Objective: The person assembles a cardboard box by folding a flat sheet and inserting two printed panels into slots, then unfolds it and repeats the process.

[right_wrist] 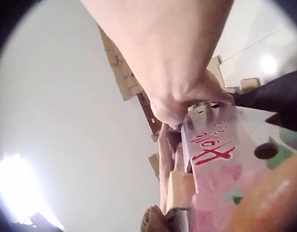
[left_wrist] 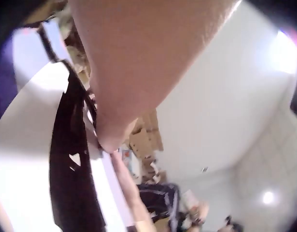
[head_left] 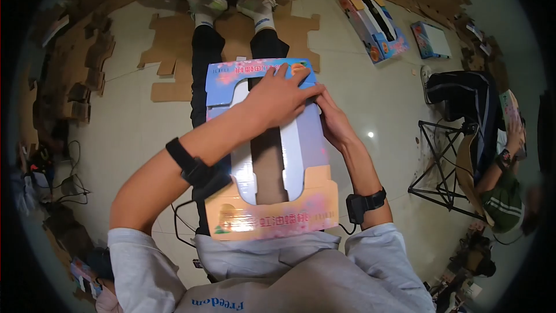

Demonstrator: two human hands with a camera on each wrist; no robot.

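Observation:
A printed cardboard box [head_left: 315,145], blue at the far end and orange at the near end, lies over the person's lap, its long cut-out facing up between white flaps. Reaching across it, the left hand [head_left: 278,101] rests spread on the far right part, fingers over the blue end panel. The right hand [head_left: 333,119] grips the far right corner from the side, its fingers partly hidden. In the left wrist view the left hand [left_wrist: 114,137] is mostly hidden beyond the white flap [left_wrist: 23,140]. The right wrist view shows the right hand [right_wrist: 182,104] at the edge of the printed box [right_wrist: 211,174].
Two more printed boxes [head_left: 370,29] [head_left: 431,40] lie on the floor at the far right. Brown cardboard pieces [head_left: 165,40] are spread beyond the legs and at the left. Another person [head_left: 504,197] sits at the right near a black folding frame [head_left: 443,162], holding a box.

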